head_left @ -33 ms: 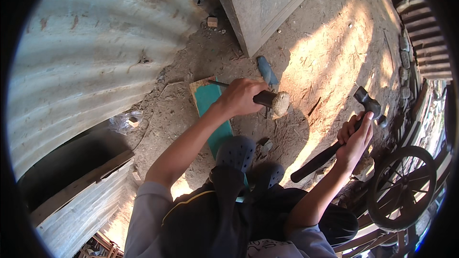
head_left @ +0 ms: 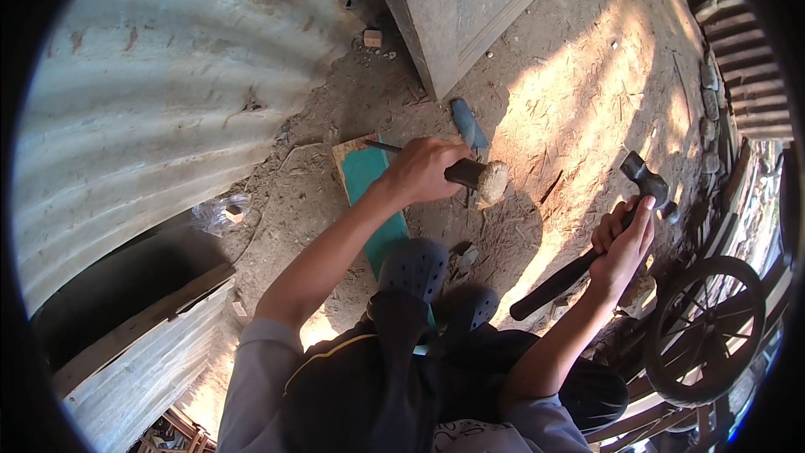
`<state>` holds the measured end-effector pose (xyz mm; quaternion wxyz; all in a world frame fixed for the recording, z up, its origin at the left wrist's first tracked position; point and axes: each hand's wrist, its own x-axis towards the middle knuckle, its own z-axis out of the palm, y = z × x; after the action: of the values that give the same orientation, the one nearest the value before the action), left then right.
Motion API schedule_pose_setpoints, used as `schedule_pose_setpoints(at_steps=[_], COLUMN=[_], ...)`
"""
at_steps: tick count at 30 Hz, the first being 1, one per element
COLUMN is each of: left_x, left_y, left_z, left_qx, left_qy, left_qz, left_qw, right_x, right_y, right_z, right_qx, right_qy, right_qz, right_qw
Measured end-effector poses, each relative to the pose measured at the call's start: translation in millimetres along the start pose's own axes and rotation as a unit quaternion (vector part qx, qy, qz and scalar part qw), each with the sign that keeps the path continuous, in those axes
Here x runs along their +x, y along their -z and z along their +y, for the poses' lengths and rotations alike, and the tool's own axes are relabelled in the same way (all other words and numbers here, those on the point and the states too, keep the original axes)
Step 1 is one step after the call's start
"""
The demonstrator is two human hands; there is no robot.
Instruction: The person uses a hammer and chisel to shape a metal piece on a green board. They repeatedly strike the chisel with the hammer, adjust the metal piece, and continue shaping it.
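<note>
A chisel (head_left: 464,172) is gripped in the left hand (head_left: 426,168), its blade pointed over the green board (head_left: 365,171); a hammer (head_left: 562,280) is grasped near its head by the right hand (head_left: 620,247), well apart.

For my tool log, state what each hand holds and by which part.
Left hand: a chisel, by its handle. Right hand: a hammer, by its handle, just below the head.

Rust-spotted corrugated metal sheeting (head_left: 168,109) fills the upper left. A grey panel (head_left: 461,13) juts in at top centre above a sun-patched dirt floor (head_left: 579,84). At lower right, a dark spoked wheel (head_left: 710,316) beside long strips.
</note>
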<state>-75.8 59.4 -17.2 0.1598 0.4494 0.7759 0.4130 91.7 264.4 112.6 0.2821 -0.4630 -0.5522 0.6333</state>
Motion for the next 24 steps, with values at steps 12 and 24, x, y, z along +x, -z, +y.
schedule_pose_setpoints(at_steps=[12,24], left_x=[10.6,9.9], left_y=[-15.3,-10.2], left_z=[-4.1,-3.4], left_qx=[0.018,0.034], left_qy=[-0.012,0.039], left_qz=[0.041,0.032], left_qw=[0.999,0.998], right_x=[-34.9,-36.7], right_y=[-36.1,-38.7], right_z=[81.4,65.4], right_qx=[-0.164,-0.173], right_qy=[0.002,-0.013], right_qz=[-0.131,-0.068], right_qw=[0.978,0.982])
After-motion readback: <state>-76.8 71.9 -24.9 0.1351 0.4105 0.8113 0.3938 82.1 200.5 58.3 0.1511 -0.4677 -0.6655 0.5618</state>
